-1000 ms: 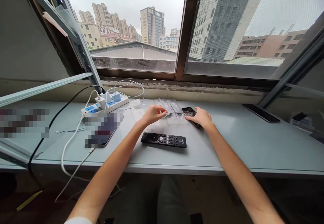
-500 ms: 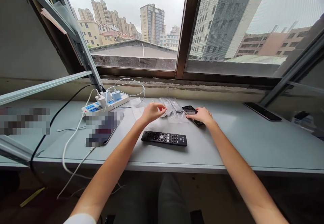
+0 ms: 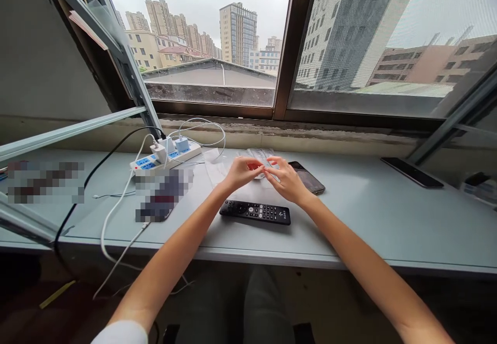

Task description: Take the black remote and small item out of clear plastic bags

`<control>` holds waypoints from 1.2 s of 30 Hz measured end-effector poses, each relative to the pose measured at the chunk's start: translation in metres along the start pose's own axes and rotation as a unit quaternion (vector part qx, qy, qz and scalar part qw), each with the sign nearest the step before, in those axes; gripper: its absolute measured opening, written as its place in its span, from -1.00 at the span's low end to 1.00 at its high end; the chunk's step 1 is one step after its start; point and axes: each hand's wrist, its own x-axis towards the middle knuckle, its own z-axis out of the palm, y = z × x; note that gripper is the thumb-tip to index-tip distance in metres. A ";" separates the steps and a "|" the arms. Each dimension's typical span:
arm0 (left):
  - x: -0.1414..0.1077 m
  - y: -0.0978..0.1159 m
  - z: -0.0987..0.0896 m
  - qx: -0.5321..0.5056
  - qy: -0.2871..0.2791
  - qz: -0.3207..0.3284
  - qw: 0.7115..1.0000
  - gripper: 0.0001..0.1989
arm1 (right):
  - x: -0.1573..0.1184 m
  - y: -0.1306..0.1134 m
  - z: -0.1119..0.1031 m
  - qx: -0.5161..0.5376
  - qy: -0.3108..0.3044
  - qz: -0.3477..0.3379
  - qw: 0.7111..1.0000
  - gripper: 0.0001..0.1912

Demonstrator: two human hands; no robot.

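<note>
My left hand (image 3: 241, 174) and my right hand (image 3: 288, 180) meet fingertip to fingertip above the middle of the desk. Both are curled in a pinch; whatever small thing lies between the fingertips is too small to make out. Clear plastic bags (image 3: 216, 168) lie under and behind the hands, partly covered by them. Just right of my right hand, a dark smartphone (image 3: 310, 179) rests on the desk. A black remote control (image 3: 255, 213) lies nearer to me, buttons up, touched by neither hand.
A white power strip (image 3: 171, 157) with chargers and looping cables stands at the back left. In front of it is another phone (image 3: 166, 199), partly blurred, with a white cable. A dark flat device (image 3: 411, 172) lies far right. The desk's front edge (image 3: 272, 257) runs below my forearms.
My right hand has left the dark smartphone and moved left to meet my left hand. The smartphone stays on the desk. My left hand keeps its pinch; the view has shifted slightly.
</note>
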 end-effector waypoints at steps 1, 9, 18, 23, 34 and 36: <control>-0.001 0.001 0.001 0.003 0.006 0.012 1.000 -0.79 | -0.001 0.001 0.002 -0.009 -0.001 0.013 1.000 -0.69; -0.004 0.004 0.013 -0.030 -0.019 -0.007 0.999 -0.77 | -0.002 -0.001 0.005 -0.012 -0.087 0.023 0.996 -0.68; -0.006 -0.014 -0.008 0.230 -0.117 -0.016 0.966 -0.28 | 0.001 0.006 -0.005 0.155 0.094 0.056 0.982 -0.78; -0.004 -0.019 -0.007 0.303 -0.092 0.027 0.948 -0.44 | 0.002 0.000 -0.017 0.282 0.200 0.082 0.935 -0.84; -0.006 -0.009 -0.013 0.395 -0.057 -0.035 0.916 -0.86 | 0.003 0.014 -0.018 0.352 0.029 0.077 0.932 -0.71; -0.006 -0.008 -0.013 0.384 -0.051 -0.057 0.920 -0.76 | 0.003 0.012 -0.018 0.353 0.027 0.069 0.933 -0.65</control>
